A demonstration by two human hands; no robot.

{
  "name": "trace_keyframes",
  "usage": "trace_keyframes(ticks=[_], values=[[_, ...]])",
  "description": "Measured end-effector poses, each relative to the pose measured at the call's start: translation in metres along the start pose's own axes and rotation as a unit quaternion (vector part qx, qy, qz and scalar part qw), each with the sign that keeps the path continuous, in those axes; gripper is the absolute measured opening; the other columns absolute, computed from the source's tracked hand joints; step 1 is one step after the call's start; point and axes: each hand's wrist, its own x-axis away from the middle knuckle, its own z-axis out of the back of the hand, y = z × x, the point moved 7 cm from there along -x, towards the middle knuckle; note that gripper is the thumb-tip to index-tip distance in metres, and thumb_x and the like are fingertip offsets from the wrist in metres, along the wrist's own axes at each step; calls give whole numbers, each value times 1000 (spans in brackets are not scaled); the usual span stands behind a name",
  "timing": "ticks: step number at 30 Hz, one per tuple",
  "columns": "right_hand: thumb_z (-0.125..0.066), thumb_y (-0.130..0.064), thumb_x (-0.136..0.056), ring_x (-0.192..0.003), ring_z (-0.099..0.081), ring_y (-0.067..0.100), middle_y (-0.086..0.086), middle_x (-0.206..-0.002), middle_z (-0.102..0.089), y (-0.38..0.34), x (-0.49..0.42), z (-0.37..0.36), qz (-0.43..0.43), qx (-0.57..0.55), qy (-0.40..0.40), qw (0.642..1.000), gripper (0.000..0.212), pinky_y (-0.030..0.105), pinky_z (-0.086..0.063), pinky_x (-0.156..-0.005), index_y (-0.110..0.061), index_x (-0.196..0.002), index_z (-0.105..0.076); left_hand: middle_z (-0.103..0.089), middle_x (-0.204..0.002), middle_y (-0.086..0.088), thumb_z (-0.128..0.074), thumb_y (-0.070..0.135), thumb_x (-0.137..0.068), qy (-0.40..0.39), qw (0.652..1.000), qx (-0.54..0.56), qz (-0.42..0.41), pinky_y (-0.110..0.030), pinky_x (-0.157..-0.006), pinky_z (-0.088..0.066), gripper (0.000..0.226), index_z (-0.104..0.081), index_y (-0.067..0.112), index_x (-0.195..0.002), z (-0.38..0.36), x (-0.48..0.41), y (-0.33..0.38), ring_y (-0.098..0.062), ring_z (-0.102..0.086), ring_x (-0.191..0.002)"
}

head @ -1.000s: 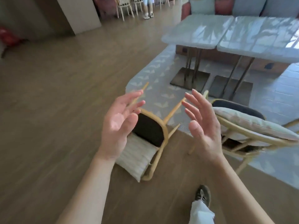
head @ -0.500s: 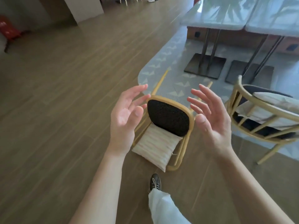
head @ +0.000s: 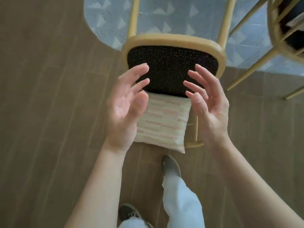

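A yellow-framed chair lies tipped over on the wooden floor, its black underside facing up and two legs pointing away onto the rug. A striped cream cushion lies against it, nearest me. My left hand and my right hand hover above the chair, palms facing each other, fingers relaxed and spread, holding nothing. Neither hand touches the chair or cushion.
A second yellow chair stands upright at the right edge. A grey patterned rug covers the floor beyond the fallen chair. My feet in dark shoes stand on the wooden floor just below the cushion.
I have stepped closer and the view has tilted down, so the fallen chair now lies directly under my hands. Both hands stay open, lower and nearer the chair.
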Motion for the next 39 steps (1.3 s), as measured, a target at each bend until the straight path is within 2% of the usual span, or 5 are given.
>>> trace_keyframes(ticks=[5, 17, 27, 33, 39], values=[[-63, -39, -94, -128, -65, 22, 10, -146, -58, 149, 33, -12, -12, 42, 12, 999, 60, 38, -55, -106, -19, -148, -48, -55, -150, -13, -59, 71, -90, -28, 1000, -1, 15, -41, -115, -45, 70, -53, 22, -139, 37, 31, -162, -30, -53, -141], [-61, -52, -96, -143, -52, 15, 3, -150, -57, 426, 65, 4, -31, 187, -2, 982, 61, 52, -45, -117, -21, -147, -52, -53, -152, -5, -55, 33, -101, -68, 997, -15, 25, -40, -121, -38, 44, -53, 17, -142, 49, 40, -457, -14, -49, -144], [-70, -59, -86, -160, -17, 12, -12, -171, -18, 501, 67, 55, -50, 346, 21, 937, 78, 51, -34, -125, -34, -155, -46, -47, -156, -11, -70, 44, -96, -49, 966, -241, -78, -46, -123, -34, 54, -57, 18, -142, 58, 33, -508, -26, -40, -149], [-74, -63, -80, -140, -8, -31, -6, -173, -4, 511, 67, 61, -63, 311, 30, 948, 86, -1, -28, -108, -46, -156, -37, -37, -163, -6, -76, 54, -89, -67, 938, -329, -81, -49, -124, -33, 65, -61, 20, -143, 83, 42, -523, -22, -34, -153], [-74, -64, -80, -143, -13, -26, -10, -172, -7, 524, 71, 72, -66, 291, 36, 954, 88, -4, -28, -105, -54, -156, -32, -10, -174, 5, -71, 70, -82, -112, 943, -314, 5, -3, -117, -13, 90, -36, 40, -159, 111, 43, -559, 7, -9, -155]])
